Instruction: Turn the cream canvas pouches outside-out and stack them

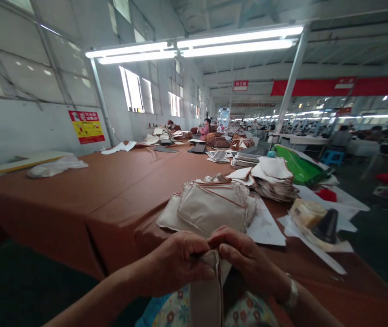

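My left hand (183,261) pinches the top of a beige fabric piece (205,299) between thumb and fingers. On the other side of its seam, my right hand (248,256) grips the same piece, thumb bent toward the left thumb. The piece hangs down over a flowered cloth on my lap, its stitched edge running upright with brown material beside it. Just beyond my hands, a stack of beige fabric panels (214,206) with brown edges lies on the brown-covered table (119,195). A white sheet (265,225) sticks out from under the stack at right.
At right are another panel stack (276,181), a green bag (299,163), a dark cone (326,227) and a yellowish block (308,212). A plastic bag (57,165) lies far left. A person (206,129) is at the far end, near more piled pieces.
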Available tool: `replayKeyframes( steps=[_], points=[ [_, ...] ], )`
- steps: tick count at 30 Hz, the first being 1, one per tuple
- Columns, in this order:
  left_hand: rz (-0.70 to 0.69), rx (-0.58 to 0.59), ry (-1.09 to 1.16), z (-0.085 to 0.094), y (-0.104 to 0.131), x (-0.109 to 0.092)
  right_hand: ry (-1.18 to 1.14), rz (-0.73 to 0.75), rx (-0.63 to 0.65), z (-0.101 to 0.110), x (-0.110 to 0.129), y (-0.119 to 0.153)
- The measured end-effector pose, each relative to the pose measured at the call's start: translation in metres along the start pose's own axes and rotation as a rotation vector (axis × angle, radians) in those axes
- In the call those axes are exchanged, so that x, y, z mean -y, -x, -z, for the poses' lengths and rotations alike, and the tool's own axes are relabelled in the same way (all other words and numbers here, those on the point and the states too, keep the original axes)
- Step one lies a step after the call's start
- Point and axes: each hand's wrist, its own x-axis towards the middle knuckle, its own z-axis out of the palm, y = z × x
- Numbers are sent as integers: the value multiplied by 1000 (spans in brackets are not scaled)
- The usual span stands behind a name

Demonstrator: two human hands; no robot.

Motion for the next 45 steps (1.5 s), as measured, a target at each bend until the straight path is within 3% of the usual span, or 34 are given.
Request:
replayKeyframes(
  steps=[5, 9, 15, 21, 24, 30, 40, 45],
  points=[
    [141, 70, 205, -11, -4, 4, -80, 43, -39, -10, -11, 18],
    [158, 91, 384, -12, -3, 5, -18, 190, -205, -22, -17, 16],
    [256, 34, 420, -18, -5, 15, 329, 338, -290, -29, -25, 16],
    [230, 25, 483, -24, -11, 25, 513, 386, -315, -28, -27, 16],
    [253, 74, 584, -25, -10, 29, 452, 321, -237, -16, -16, 11],
    [287, 75, 710, -25, -9, 33, 188, -20, 37, 10, 3, -3],
    [353, -32, 704, -25, -15, 32, -51, -297, 72, 11, 6, -9],
    [395, -98, 636, -29, -21, 30, 6, -252, 51, 11, 6, -13]
  ],
)
